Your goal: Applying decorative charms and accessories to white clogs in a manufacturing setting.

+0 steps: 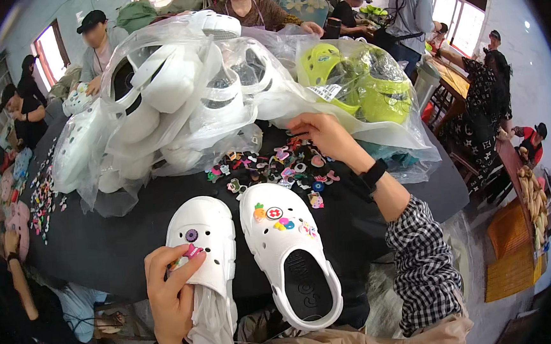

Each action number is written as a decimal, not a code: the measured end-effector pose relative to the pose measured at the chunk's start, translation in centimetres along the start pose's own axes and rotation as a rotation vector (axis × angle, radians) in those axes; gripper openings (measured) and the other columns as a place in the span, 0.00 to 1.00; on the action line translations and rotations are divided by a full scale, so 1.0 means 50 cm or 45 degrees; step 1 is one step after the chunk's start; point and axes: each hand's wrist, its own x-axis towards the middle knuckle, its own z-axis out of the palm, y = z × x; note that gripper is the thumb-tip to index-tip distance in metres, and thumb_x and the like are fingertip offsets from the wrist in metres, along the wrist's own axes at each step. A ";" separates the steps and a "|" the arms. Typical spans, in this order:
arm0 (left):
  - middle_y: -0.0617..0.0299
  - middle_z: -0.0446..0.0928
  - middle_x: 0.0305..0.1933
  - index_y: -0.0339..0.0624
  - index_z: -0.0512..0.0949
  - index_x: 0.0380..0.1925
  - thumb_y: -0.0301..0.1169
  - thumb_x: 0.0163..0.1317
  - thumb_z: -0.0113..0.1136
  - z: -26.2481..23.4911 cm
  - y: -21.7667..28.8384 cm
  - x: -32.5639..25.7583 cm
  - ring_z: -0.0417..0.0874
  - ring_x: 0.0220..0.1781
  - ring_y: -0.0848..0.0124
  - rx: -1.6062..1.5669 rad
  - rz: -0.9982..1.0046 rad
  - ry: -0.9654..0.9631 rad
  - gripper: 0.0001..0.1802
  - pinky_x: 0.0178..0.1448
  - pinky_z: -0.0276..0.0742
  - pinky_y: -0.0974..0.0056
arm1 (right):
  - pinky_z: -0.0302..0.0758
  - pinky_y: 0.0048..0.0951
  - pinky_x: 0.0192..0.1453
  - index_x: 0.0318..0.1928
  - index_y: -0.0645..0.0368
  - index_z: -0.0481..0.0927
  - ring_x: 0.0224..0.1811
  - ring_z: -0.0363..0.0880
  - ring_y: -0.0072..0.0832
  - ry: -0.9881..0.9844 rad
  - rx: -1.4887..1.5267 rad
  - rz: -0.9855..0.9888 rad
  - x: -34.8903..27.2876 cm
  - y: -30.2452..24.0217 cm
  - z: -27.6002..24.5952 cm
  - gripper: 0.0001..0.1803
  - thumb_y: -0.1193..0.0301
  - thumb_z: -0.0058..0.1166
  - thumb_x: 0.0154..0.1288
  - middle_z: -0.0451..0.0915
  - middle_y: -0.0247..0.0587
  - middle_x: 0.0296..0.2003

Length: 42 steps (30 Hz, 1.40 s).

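Black tabletop (120,240) carries two white clogs; left hand (168,288) pinches a pink charm (191,251) on the left clog (207,241), while beyond it right hand (324,136) fingers curl loosely over the charm pile (275,162), holding nothing visible.

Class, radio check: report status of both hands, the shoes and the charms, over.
Left hand pressing pink charm onto left white clog. Right hand reaching into charm pile. Right clog already decorated. Bagged shoes crowd behind.

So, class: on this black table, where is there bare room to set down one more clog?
Bare black table lies left of the left white clog, below the bagged white clogs. Another patch sits right of the right white clog, under the right hand's forearm. The charm pile is crowded.
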 end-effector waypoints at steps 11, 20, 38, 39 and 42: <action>0.57 0.79 0.55 0.47 0.88 0.50 0.11 0.45 0.53 -0.001 0.013 0.001 0.74 0.58 0.54 -0.011 0.004 -0.030 0.32 0.62 0.72 0.54 | 0.85 0.44 0.48 0.51 0.57 0.83 0.48 0.85 0.49 -0.199 -1.364 0.013 0.021 0.053 0.093 0.18 0.79 0.55 0.60 0.83 0.53 0.43; 0.57 0.80 0.56 0.48 0.88 0.51 0.12 0.45 0.55 -0.006 0.005 0.002 0.75 0.58 0.53 -0.021 0.072 -0.021 0.32 0.62 0.74 0.53 | 0.83 0.47 0.49 0.44 0.56 0.85 0.48 0.85 0.49 -0.033 -1.278 -0.071 0.029 0.076 0.097 0.11 0.77 0.56 0.61 0.83 0.51 0.44; 0.56 0.80 0.54 0.47 0.89 0.48 0.12 0.43 0.56 -0.003 0.003 -0.003 0.76 0.56 0.54 -0.037 0.034 0.023 0.31 0.62 0.74 0.54 | 0.80 0.28 0.52 0.49 0.65 0.81 0.47 0.84 0.29 0.045 0.109 -0.127 0.001 0.024 0.068 0.18 0.89 0.61 0.57 0.81 0.40 0.46; 0.56 0.80 0.54 0.47 0.89 0.48 0.12 0.43 0.56 -0.002 0.004 -0.001 0.76 0.56 0.54 -0.035 0.042 0.015 0.31 0.62 0.74 0.54 | 0.80 0.28 0.52 0.49 0.65 0.81 0.47 0.84 0.29 0.055 0.113 -0.123 -0.002 0.016 0.067 0.18 0.89 0.61 0.57 0.81 0.40 0.46; 0.56 0.81 0.54 0.47 0.89 0.48 0.12 0.44 0.56 0.001 0.007 0.004 0.76 0.56 0.54 -0.038 0.049 0.017 0.30 0.61 0.74 0.55 | 0.81 0.29 0.56 0.53 0.65 0.81 0.52 0.84 0.32 0.009 0.164 -0.231 -0.007 0.011 0.065 0.22 0.89 0.61 0.56 0.75 0.43 0.57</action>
